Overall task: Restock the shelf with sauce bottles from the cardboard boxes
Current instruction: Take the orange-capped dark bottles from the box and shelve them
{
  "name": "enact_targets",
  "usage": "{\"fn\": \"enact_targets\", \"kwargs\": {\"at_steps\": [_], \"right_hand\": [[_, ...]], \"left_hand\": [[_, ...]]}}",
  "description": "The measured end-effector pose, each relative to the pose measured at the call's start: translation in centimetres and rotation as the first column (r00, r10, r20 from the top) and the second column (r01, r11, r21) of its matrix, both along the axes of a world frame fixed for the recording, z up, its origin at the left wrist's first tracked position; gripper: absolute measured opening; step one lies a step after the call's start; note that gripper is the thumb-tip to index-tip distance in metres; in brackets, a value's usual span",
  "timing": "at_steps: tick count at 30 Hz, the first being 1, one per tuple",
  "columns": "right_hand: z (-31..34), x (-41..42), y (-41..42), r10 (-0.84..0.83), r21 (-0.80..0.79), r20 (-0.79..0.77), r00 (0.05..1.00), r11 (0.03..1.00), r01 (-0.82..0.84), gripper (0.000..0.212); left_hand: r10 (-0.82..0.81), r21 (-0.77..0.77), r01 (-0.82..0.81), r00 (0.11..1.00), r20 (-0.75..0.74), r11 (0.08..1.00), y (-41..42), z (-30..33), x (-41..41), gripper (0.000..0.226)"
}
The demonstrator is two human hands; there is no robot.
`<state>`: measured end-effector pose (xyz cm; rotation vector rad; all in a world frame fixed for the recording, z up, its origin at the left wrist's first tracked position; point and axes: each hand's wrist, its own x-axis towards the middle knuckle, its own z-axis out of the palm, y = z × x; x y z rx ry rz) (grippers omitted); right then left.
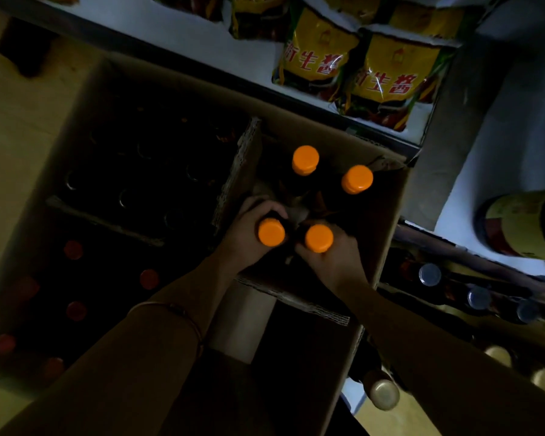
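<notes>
- The left hand (pixel 246 237) curls around the neck of a dark sauce bottle with an orange cap (pixel 271 232); its fingers wrap the far side, just under the cap.
- The right hand (pixel 334 256) grips the neighbouring orange-capped bottle (pixel 319 238) the same way; the two caps sit just beside each other.
- Both bottles stand in an open cardboard box (pixel 390 221) with frayed corrugated edges; their bodies are lost in shadow.
- Two more orange-capped bottles (pixel 305 160) (pixel 357 179) stand upright at the box's far side.
- To the left, a second box (pixel 85 99) is very dark; only faint round rims and dull red caps (pixel 73 249) can be made out.
- Beyond the boxes, a white shelf (pixel 183 29) carries glossy yellow sauce pouches (pixel 318 58) with red characters.
- At right, lower shelves hold rows of bottles with grey lids (pixel 429 274) and pale lids (pixel 384 394), partly cut off by the frame.
</notes>
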<state>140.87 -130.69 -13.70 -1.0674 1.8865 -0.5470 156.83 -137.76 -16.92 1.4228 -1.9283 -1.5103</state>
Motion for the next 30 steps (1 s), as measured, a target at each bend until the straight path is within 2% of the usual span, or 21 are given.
{"fn": "enact_targets", "kwargs": {"at_steps": [3, 5, 10, 12, 15, 17, 19, 22, 25, 28, 30], "right_hand": [[-1.0, 0.1, 0.8, 0.000, 0.045, 0.032, 0.999, 0.999, -0.002, 0.057], [-1.1, 0.4, 1.0, -0.049, 0.071, 0.067, 0.997, 0.996, 0.044, 0.057], [2.2, 0.8, 1.2, -0.222, 0.123, 0.105, 0.969, 0.970, 0.209, 0.043], [5.0, 0.3, 1.1, -0.258, 0.116, 0.113, 0.960, 0.963, 0.245, 0.032], [10.1, -0.7, 1.3, -0.286, 0.115, 0.142, 0.948, 0.956, 0.271, 0.024], [13.9, -1.4, 1.5, -0.262, 0.067, 0.156, 0.952, 0.965, 0.255, 0.021], [18.2, -2.2, 1.6, -0.234, 0.048, 0.158, 0.959, 0.972, 0.229, 0.019], [25.1, -3.5, 1.4, -0.261, 0.040, 0.204, 0.944, 0.965, 0.258, 0.027], [31.7, -4.3, 1.3, -0.236, -0.007, 0.242, 0.941, 0.969, 0.245, 0.013], [38.4, -4.2, 1.6, -0.155, -0.080, 0.203, 0.967, 0.981, 0.174, 0.005], [42.6, -3.9, 1.5, -0.121, -0.147, 0.141, 0.983, 0.979, 0.142, 0.005]], "left_hand": [[-0.056, 0.015, 0.055, 0.996, 0.076, 0.998, 0.2, 0.2, -0.3, 0.043], [-0.101, 0.021, 0.099, 0.990, 0.100, 0.995, 0.3, 0.6, -0.4, 0.044], [0.026, 0.080, -0.037, 0.991, 0.131, 0.996, 1.5, 3.3, -0.1, 0.038], [0.007, 0.065, -0.015, 0.993, 0.114, 0.998, 2.8, 5.5, 0.7, 0.034], [0.059, 0.093, -0.065, 0.996, 0.061, 0.994, 3.4, 9.7, 0.9, 0.027], [0.148, 0.170, -0.158, 0.986, 0.070, 0.973, 2.9, 13.7, 0.3, 0.021], [0.169, 0.188, -0.181, 0.983, 0.075, 0.965, 2.1, 18.2, -0.3, 0.016], [0.077, 0.119, -0.083, 0.996, 0.054, 0.989, 1.1, 25.6, -0.9, 0.011], [0.053, 0.003, -0.053, 0.999, -0.003, 0.999, 0.8, 32.4, -1.3, 0.010], [0.013, -0.100, -0.018, 0.999, -0.046, 0.995, 1.0, 38.7, -1.5, 0.022], [0.020, -0.103, -0.029, 0.996, -0.083, 0.994, 0.9, 42.6, -1.6, 0.019]]}}
